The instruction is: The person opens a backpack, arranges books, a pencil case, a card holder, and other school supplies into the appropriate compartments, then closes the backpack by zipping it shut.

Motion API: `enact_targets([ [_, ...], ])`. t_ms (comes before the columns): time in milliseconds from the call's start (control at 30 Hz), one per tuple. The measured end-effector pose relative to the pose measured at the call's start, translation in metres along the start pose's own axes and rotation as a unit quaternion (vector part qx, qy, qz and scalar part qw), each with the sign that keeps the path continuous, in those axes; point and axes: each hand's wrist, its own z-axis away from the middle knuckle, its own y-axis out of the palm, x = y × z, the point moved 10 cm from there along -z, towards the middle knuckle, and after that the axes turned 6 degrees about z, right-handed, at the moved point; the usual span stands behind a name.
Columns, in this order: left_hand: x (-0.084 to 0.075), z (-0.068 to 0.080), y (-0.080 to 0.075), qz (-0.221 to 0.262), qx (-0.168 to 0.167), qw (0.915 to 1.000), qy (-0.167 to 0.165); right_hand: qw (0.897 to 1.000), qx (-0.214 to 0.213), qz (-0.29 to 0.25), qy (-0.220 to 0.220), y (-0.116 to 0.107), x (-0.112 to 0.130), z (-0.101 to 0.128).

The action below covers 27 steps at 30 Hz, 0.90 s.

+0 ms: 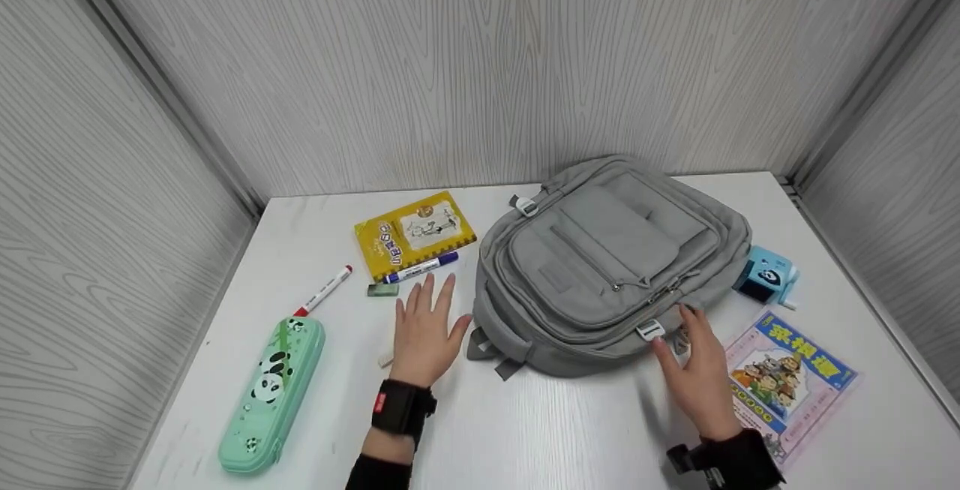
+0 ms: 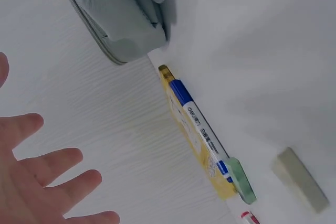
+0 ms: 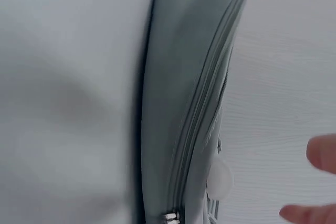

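Note:
A grey backpack [image 1: 600, 265] lies flat on the white table [image 1: 570, 430], zippers closed. My left hand [image 1: 425, 329] hovers with fingers spread just left of the pack, near a green eraser [image 1: 383, 290] and a blue marker [image 1: 420, 268]. My right hand [image 1: 694, 370] has its fingers extended at the pack's near right edge, close to a white zipper pull [image 1: 650, 331]. In the right wrist view the backpack's zipper seam [image 3: 202, 108] runs up the frame, with my fingertips [image 3: 321, 153] at the right. The left wrist view shows the blue marker [image 2: 198, 127] lying along the yellow book [image 2: 197, 153].
A yellow book [image 1: 414, 233] lies behind the left hand. A red marker [image 1: 324, 291] and a green panda pencil case [image 1: 272, 392] sit at the left. A blue pencil sharpener [image 1: 766, 276] and a colourful picture book [image 1: 787, 381] lie at the right. Grey panels wall the table.

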Motion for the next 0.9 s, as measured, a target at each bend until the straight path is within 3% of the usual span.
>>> enact_targets([
  [200, -0.016, -0.041, 0.015, 0.024, 0.026, 0.9993, 0.014, 0.994, 0.021, -0.057, 0.089, 0.006, -0.017, 0.001],
  [400, -0.023, -0.064, 0.039, 0.055, 0.042, 0.9975, 0.013, 0.987, 0.048, -0.086, 0.129, 0.017, -0.022, 0.002],
  [600, -0.022, -0.07, 0.055, 0.052, 0.049, 0.9974, 0.006, 0.982, 0.07, -0.101, 0.141, 0.029, -0.024, 0.002],
  [900, -0.02, -0.063, 0.056, 0.038, 0.036, 0.9985, 0.016, 0.982, 0.091, -0.109, 0.121, 0.04, -0.019, 0.001],
])
